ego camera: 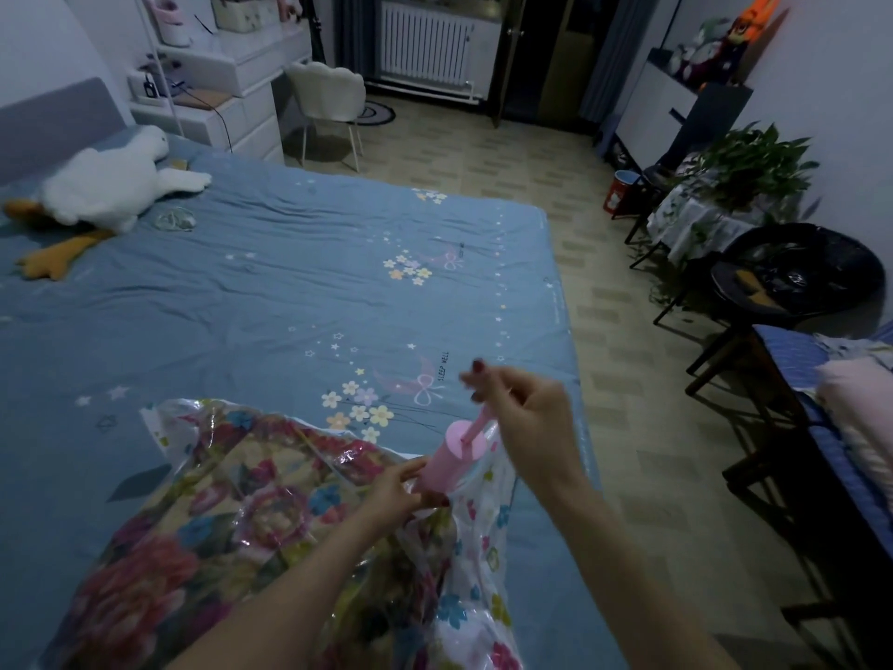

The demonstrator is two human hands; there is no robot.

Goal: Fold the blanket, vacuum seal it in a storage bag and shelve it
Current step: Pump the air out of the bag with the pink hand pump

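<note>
A folded floral blanket [159, 563] lies inside a clear storage bag [483, 539] with printed flowers, on the blue bed at the bottom of the view. A pink hand pump [454, 459] stands tilted on the bag's right part. My left hand [394, 490] grips the base of the pump cylinder against the bag. My right hand [519, 408] is closed on the pump's handle, with the pink rod drawn partly out of the cylinder.
The blue bed sheet [290, 292] with a star and flower print spreads ahead. A white goose plush [101, 191] lies at the far left. To the right stand a black chair [792, 278], a plant table [715, 210] and stacked bedding [855, 418].
</note>
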